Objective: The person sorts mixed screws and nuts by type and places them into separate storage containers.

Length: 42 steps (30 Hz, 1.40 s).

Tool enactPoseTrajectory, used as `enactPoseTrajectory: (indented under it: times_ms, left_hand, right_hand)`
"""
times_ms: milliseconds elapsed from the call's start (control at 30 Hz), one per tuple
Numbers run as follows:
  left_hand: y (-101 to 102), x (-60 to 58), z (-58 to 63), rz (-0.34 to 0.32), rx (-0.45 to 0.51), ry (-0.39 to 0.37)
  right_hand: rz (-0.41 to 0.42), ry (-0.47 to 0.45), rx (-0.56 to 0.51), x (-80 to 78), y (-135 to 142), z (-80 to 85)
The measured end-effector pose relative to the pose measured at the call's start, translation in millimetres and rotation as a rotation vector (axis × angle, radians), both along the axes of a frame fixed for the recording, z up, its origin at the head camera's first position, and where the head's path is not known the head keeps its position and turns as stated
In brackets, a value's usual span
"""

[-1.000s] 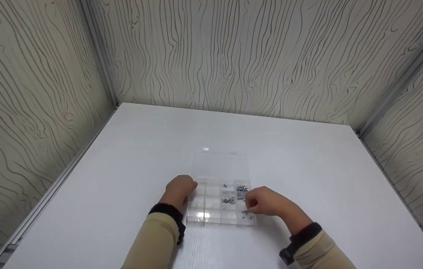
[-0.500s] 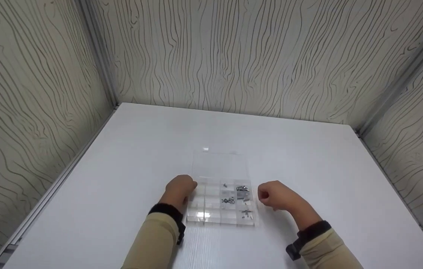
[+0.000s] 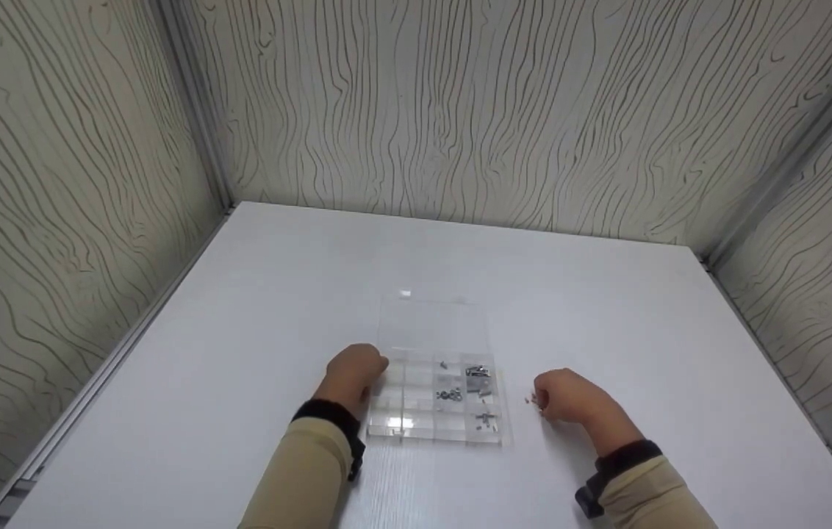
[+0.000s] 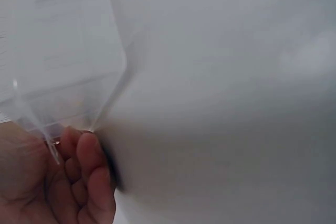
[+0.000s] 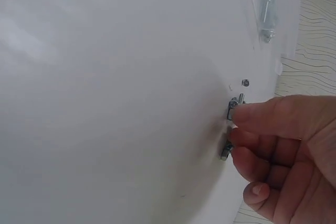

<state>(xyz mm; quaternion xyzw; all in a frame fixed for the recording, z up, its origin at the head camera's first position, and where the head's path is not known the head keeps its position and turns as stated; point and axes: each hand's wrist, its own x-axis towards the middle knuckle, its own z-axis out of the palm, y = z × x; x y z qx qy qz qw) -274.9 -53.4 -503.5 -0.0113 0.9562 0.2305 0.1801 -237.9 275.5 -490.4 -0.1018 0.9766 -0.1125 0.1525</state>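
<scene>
A clear plastic compartment box lies on the white table with its lid folded back. Several small metal screws and nuts sit in its right-hand compartments. My left hand grips the box's left side; in the left wrist view its curled fingertips meet the clear plastic edge. To the right of the box, my right hand reaches down at several loose metal fasteners on the table. Its thumb and index fingertip stand slightly apart, right at the fasteners, with a small gap showing between them.
One small nut lies a little apart from the other loose pieces. The transparent lid spreads flat behind the box. Wood-patterned panels enclose the white table at the back and sides.
My right hand has moved from over the box's right compartments to the table on the right, where loose pieces now show at its fingertips. The left hand has stayed on the box.
</scene>
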Motion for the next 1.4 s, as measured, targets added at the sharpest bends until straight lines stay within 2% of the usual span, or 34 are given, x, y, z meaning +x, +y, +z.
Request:
enactPoseTrajectory:
  times_ms: [367,533,700,900,1100,1400]
  left_hand:
    - [-0.4,-1.3,-2.9,0.017,0.029,-0.021]
    - [-0.4,-1.2,-3.1,0.016,0.026,-0.017]
    - [-1.1,-1.4,-3.6,-0.005,0.018,-0.006]
    - [-0.6,-2.0,-3.2,-0.012,0.014,0.000]
    - [-0.2,-2.2,-2.6,0.002,0.002,0.002]
    - [0.5,-3.1,-1.3,-0.011,-0.022,-0.002]
  right_hand:
    - [-0.008,-0.029,0.020,3.3,-3.2,5.0]
    - [-0.004,0.023,-0.031,-1.0,-10.6,11.3]
    - [0.025,0.067,-0.062,-6.0,-29.4,18.6]
    - [0.096,0.090,-0.079,-7.8,-57.9,26.6]
    - [0.189,0.122,-0.049,-5.7,-80.7,25.8]
    - [0.309,0.192,-0.055,-5.3,-91.5,18.3]
